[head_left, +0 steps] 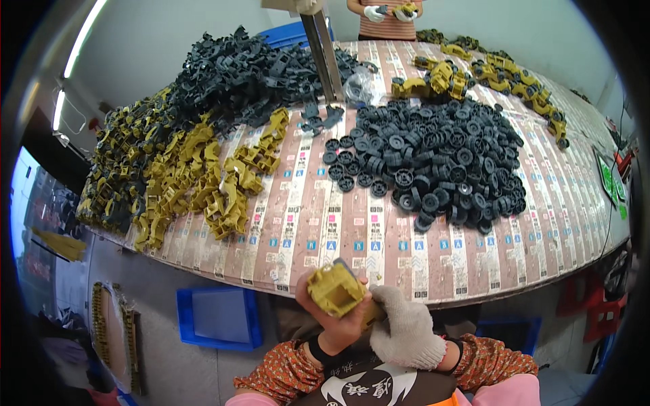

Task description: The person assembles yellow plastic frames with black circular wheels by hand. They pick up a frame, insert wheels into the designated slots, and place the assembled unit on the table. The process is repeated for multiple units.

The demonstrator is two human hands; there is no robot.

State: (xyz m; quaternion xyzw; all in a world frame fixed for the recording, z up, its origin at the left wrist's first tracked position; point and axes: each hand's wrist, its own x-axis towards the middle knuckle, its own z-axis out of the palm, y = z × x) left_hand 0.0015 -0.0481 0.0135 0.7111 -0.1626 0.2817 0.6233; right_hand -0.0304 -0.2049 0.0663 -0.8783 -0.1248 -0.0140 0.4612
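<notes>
My bare left hand (330,326) grips a yellow plastic toy vehicle body (335,291) just off the table's near edge. The open, boxy end of this body faces up, and a dark grey piece shows at its top. My right hand (405,331), in a whitish knit glove, is closed at the lower end of the same body. Its fingertips are partly hidden, and a bit of yellow shows between both hands. Ahead on the table lies a heap of black toy wheels (447,155). Yellow toy vehicle bodies (223,196) lie in rows to the left.
A big heap of dark grey plastic parts (237,81) rises at the back left, near a metal post (321,57). Yellow bodies with wheels (521,81) line the far right. Another person's gloved hands (389,12) hold parts across the table. A blue bin (217,318) stands below.
</notes>
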